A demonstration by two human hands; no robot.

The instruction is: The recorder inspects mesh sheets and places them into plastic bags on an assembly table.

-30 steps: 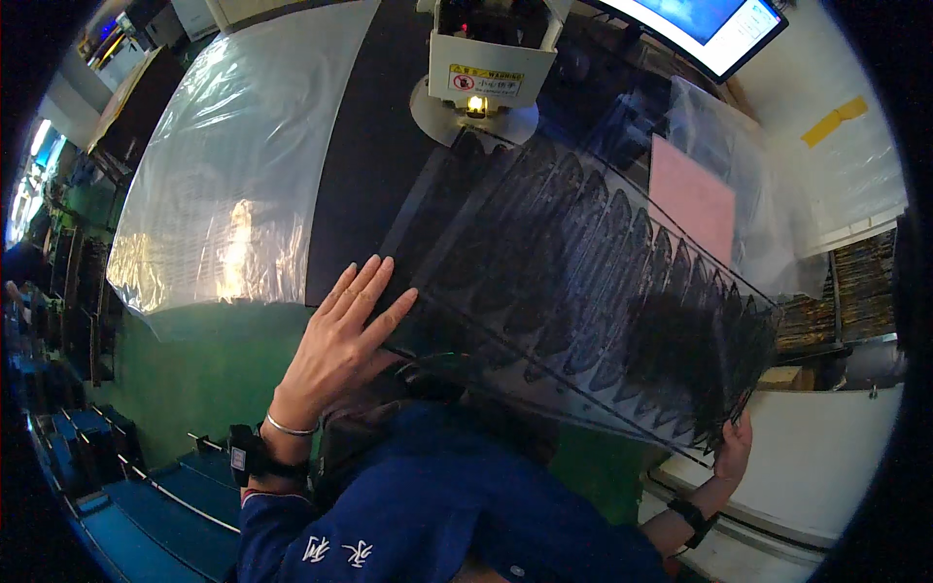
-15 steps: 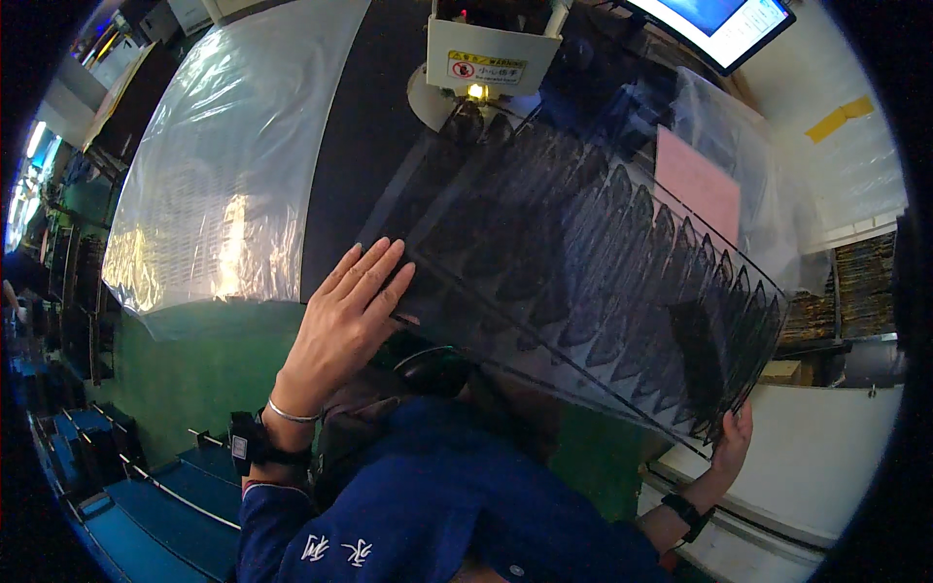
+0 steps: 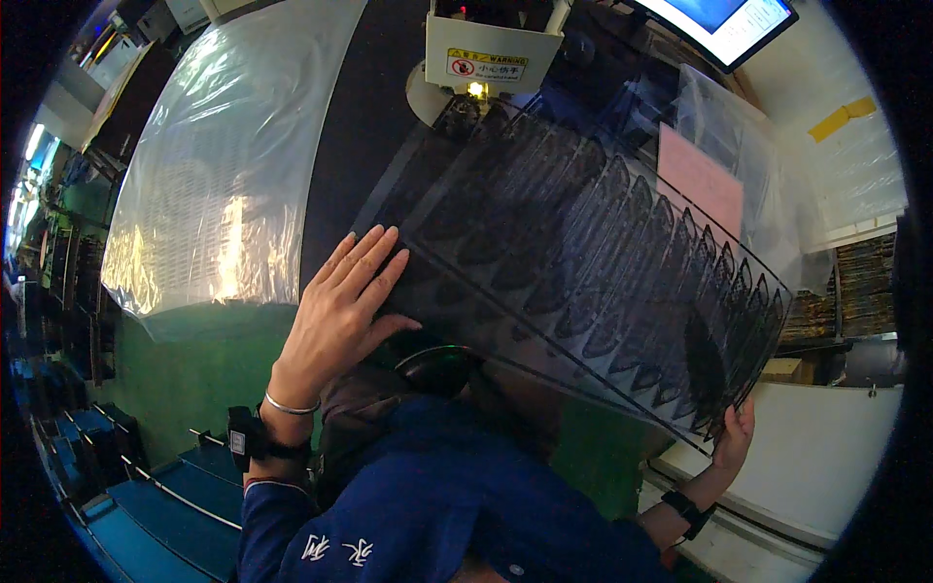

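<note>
A large dark see-through film sheet [image 3: 573, 243] printed with rows of black pointed shapes slants across the dark table top and overhangs its near edge. My left hand [image 3: 342, 306] lies on the sheet's left end, fingers stretched out and the thumb apart. At the near right corner my right hand [image 3: 736, 437] grips the sheet, partly hidden by it. The sheet's far left end lies beneath a white machine head [image 3: 494, 63] with a warning label, where a small yellow light [image 3: 476, 91] glows.
A clear plastic bag [image 3: 228, 165] covers the table's left part. Beyond the sheet lie a pink paper [image 3: 700, 175] and crumpled clear plastic [image 3: 724, 117]. A lit monitor [image 3: 724, 24] stands at the far right. Blue racks [image 3: 170, 500] stand low on the left, a white cabinet [image 3: 816, 457] at the right.
My left hand has slid slightly away from me and its thumb now shows spread out. The sheet has shifted a little; my right hand keeps its corner.
</note>
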